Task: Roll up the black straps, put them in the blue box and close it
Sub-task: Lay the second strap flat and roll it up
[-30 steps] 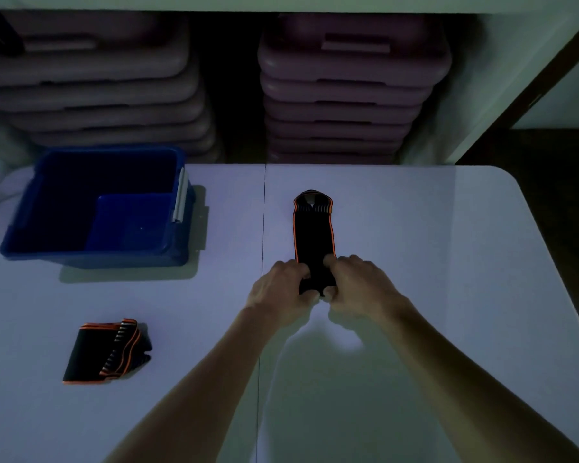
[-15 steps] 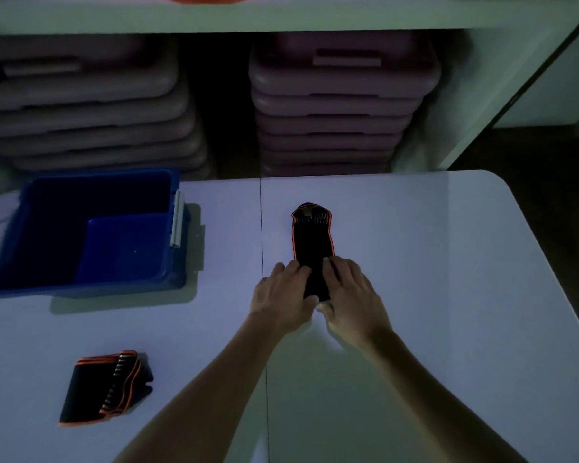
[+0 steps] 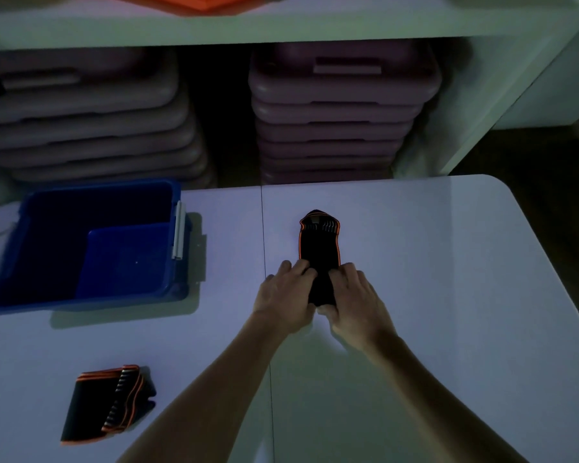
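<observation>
To start a tight roll, the left hand (image 3: 286,295) and right hand (image 3: 355,300) pinch the near end of the orange-edged black strap (image 3: 320,245), right of the open blue box (image 3: 91,242).

Both hands press on the near end of a black orange-edged fabric strap (image 3: 319,248) lying on the white desk (image 3: 432,295): left hand (image 3: 286,297), right hand (image 3: 355,302). An open blue plastic box (image 3: 10,262) sits far left, another folded strap (image 3: 104,404) nearer.
</observation>
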The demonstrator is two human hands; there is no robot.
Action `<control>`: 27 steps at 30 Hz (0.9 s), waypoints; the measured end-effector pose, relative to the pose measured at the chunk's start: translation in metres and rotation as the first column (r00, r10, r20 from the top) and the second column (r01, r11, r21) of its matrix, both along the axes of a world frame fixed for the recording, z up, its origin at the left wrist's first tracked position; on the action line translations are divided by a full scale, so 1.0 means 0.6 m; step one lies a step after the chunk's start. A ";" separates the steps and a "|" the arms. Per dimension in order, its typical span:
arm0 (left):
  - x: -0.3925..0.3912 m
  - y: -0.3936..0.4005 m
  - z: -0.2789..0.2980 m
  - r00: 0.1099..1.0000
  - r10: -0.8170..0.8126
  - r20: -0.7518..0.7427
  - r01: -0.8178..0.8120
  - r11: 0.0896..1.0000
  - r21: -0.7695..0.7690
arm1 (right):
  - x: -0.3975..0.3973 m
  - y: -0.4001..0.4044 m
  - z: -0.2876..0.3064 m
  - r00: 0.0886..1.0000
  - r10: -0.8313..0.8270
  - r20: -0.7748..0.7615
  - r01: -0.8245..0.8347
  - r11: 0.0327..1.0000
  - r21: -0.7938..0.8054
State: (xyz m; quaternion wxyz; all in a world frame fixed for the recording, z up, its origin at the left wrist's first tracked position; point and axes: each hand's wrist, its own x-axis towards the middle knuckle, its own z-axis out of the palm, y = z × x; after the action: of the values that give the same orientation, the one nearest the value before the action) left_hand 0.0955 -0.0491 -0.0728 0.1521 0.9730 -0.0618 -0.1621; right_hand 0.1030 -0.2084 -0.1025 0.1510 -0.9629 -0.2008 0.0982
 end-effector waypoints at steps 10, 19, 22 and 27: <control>0.053 0.007 0.020 0.988 -0.018 -0.154 0.020 1.000 0.008 | 0.027 0.003 0.006 0.989 -0.032 -0.141 0.036 0.999 0.028; 0.089 0.011 0.022 0.970 0.056 -0.237 -0.077 0.994 -0.080 | 0.056 -0.005 0.004 0.984 -0.048 -0.171 0.076 0.985 0.157; 0.099 0.013 0.017 0.964 0.075 -0.255 -0.101 0.991 -0.092 | 0.065 -0.013 0.004 0.978 -0.013 -0.207 0.064 0.968 0.243; 0.115 0.013 0.003 0.963 0.137 -0.233 -0.165 0.981 -0.103 | 0.095 -0.010 0.001 0.965 -0.055 -0.257 0.123 0.958 0.259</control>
State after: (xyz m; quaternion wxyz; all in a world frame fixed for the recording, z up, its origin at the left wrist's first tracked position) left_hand 0.1642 -0.0412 -0.0710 0.2291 0.9391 0.0205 -0.2552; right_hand 0.1600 -0.2143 -0.1019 0.3104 -0.9212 -0.1481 0.1819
